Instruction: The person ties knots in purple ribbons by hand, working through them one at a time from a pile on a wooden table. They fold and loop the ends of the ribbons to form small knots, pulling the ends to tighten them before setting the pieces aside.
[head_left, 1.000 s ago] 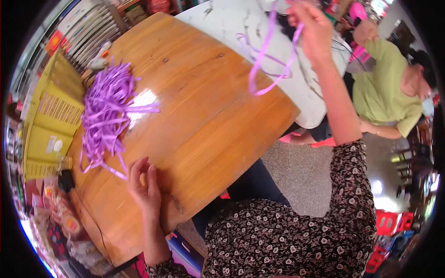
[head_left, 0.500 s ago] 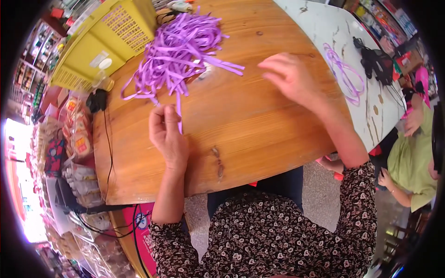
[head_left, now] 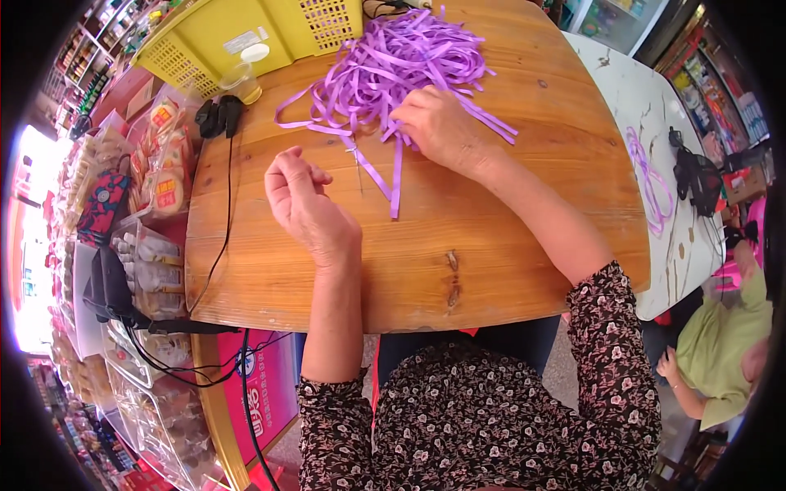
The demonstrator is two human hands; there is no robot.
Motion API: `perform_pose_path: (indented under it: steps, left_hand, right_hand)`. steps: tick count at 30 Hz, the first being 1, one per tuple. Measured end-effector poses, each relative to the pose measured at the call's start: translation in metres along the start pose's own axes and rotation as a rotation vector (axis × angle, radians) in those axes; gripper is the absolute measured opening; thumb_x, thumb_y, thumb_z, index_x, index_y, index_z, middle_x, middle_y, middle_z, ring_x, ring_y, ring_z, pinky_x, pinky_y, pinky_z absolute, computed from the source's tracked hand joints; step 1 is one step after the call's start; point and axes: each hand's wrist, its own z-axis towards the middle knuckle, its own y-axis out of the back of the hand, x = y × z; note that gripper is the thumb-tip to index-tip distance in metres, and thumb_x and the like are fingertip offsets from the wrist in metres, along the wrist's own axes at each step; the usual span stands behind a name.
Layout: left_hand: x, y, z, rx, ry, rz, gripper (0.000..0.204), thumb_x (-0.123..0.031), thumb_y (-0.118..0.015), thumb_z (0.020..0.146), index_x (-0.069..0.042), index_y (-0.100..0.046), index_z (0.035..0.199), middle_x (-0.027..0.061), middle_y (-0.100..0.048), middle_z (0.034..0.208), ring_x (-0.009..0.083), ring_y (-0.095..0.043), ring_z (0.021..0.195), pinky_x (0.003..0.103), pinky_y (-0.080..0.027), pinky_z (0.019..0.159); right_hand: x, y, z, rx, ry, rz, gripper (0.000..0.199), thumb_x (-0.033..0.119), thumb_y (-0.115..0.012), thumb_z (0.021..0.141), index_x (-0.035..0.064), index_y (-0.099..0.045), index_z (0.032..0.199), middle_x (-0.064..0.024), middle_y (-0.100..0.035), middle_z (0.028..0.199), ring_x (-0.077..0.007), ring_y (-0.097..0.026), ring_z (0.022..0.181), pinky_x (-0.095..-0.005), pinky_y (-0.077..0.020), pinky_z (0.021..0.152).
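Your right hand (head_left: pixel 442 127) has dropped from mid-table onto the purple ribbon pile (head_left: pixel 401 61) near the table (head_left: pixel 508 245) top, fingers closing on strands. Your left hand (head_left: pixel 307 204) is resting loosely curled, holding nothing.

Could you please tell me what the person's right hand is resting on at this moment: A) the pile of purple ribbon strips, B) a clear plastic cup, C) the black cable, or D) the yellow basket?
A: the right hand lies on the near edge of the pile of purple ribbon strips on the wooden table, while the yellow basket sits apart at the far edge.
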Motion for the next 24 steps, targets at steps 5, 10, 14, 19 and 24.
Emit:
perform_pose_path:
  steps: [5, 10, 14, 19, 24]
  left_hand:
    - [0.000, 0.001, 0.000, 0.050, 0.045, 0.010, 0.017, -0.019, -0.055, 0.091, -0.002, -0.052, 0.091, -0.0023, -0.045, 0.067, 0.0050, -0.040, 0.060, 0.019, -0.034, 0.058]
    - [0.005, 0.002, -0.001, 0.111, 0.082, 0.053, 0.016, -0.018, -0.056, 0.090, -0.002, -0.055, 0.087, -0.0027, -0.047, 0.066, 0.0047, -0.040, 0.059, 0.019, -0.033, 0.056]
    - [0.007, -0.006, -0.006, 0.166, 0.099, 0.071, 0.014, -0.016, -0.056, 0.090, -0.003, -0.056, 0.086, -0.0030, -0.048, 0.067, 0.0043, -0.039, 0.058, 0.019, -0.032, 0.055]
    - [0.010, -0.008, -0.019, 0.287, 0.081, 0.212, 0.009, -0.011, -0.057, 0.089, -0.002, -0.057, 0.091, -0.0006, -0.051, 0.074, 0.0065, -0.044, 0.064, 0.020, -0.036, 0.059]
    - [0.010, -0.031, -0.042, 0.590, -0.411, 0.528, 0.047, -0.005, -0.067, 0.076, 0.001, -0.047, 0.118, 0.0111, -0.052, 0.106, 0.0222, -0.050, 0.097, 0.030, -0.042, 0.080]
  right_hand:
    - [-0.014, -0.002, -0.009, 0.061, -0.047, -0.110, 0.011, 0.009, -0.066, 0.071, 0.0095, -0.065, 0.082, -0.0032, -0.058, 0.085, -0.0251, -0.053, 0.082, -0.0375, -0.0426, 0.073]
    - [-0.015, 0.002, -0.004, 0.072, -0.064, -0.046, 0.008, 0.007, -0.063, 0.074, 0.0076, -0.065, 0.082, -0.0031, -0.060, 0.090, -0.0249, -0.055, 0.086, -0.0365, -0.0422, 0.074]
    - [-0.015, 0.045, -0.001, -0.043, -0.507, 0.732, 0.010, 0.008, -0.056, 0.084, 0.0025, -0.065, 0.086, -0.0062, -0.063, 0.097, -0.0212, -0.058, 0.091, -0.0323, -0.0432, 0.080]
    - [0.009, 0.138, -0.003, -0.328, -0.502, 1.293, 0.016, 0.010, -0.053, 0.087, -0.0014, -0.061, 0.093, -0.0148, -0.059, 0.105, -0.0211, -0.056, 0.092, -0.0332, -0.0416, 0.085]
    - [0.024, 0.181, -0.024, -0.233, -0.163, 1.637, 0.020, 0.011, -0.047, 0.091, -0.0013, -0.058, 0.102, -0.0206, -0.060, 0.106, -0.0209, -0.059, 0.093, -0.0360, -0.0459, 0.081]
